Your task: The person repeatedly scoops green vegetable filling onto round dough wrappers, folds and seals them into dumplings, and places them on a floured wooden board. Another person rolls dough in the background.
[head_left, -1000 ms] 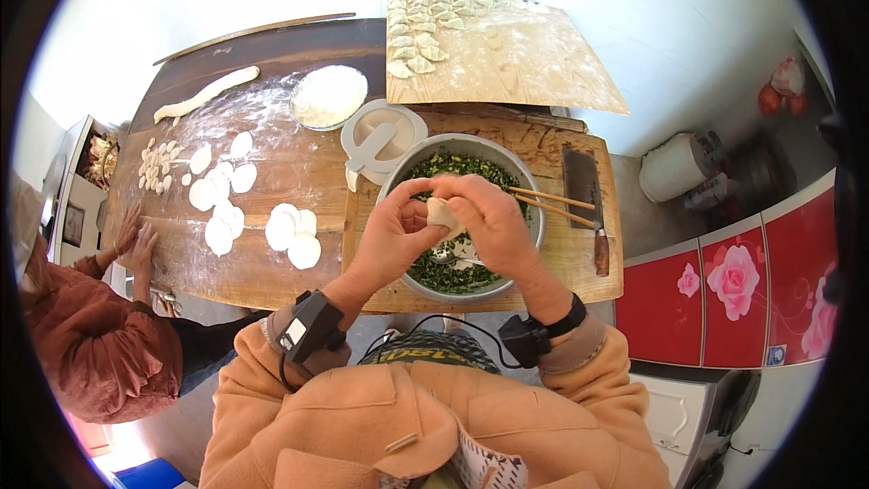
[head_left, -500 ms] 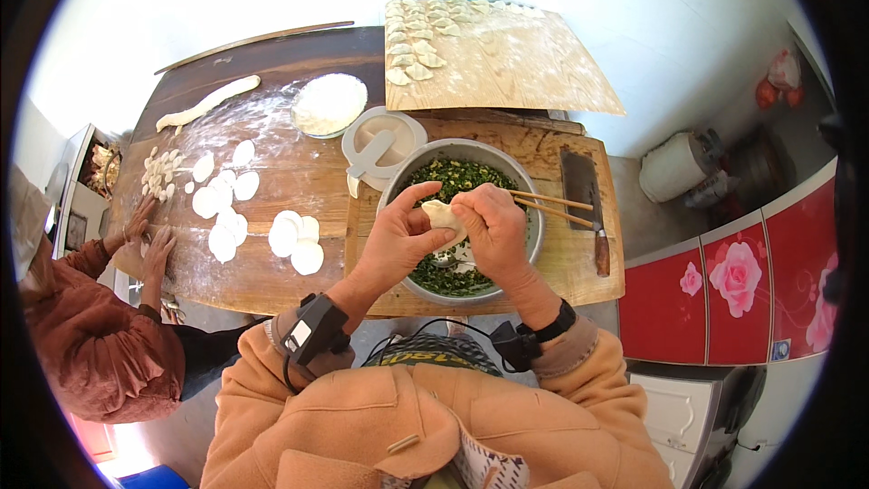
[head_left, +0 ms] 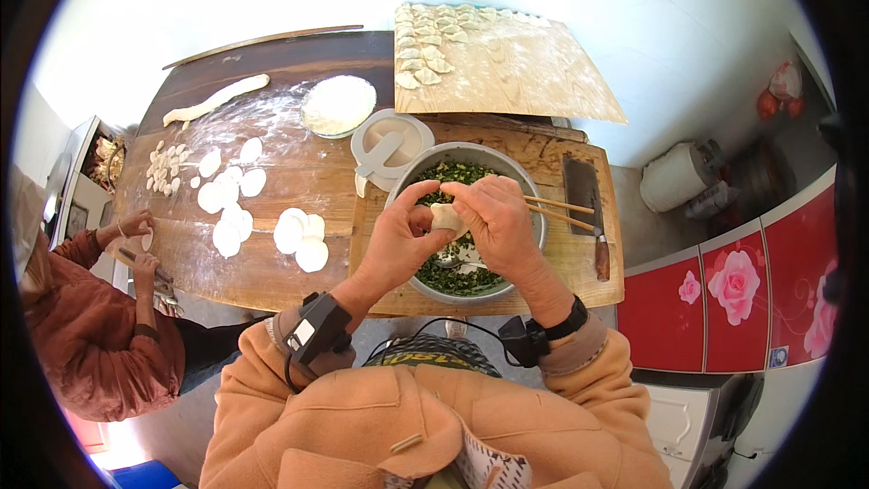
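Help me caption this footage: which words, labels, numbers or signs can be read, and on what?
Yellow lettering on dark patterned garment: partly hidden, not clearly readable.
Blue-and-white sticker on glossy red cabinet door: too small to read.
White rectangle on black boxy wrist device: nothing legible.

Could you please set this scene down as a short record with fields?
Left hand: holding one side of a piece of dough
Right hand: pinching its other side
Beneath: grey bowl of chopped green filling
Right of bowl: cleaver
Chopsticks: across bowl's right rim
Far board: rows of dumplings
Left of bowl: round wrappers, roll of dough
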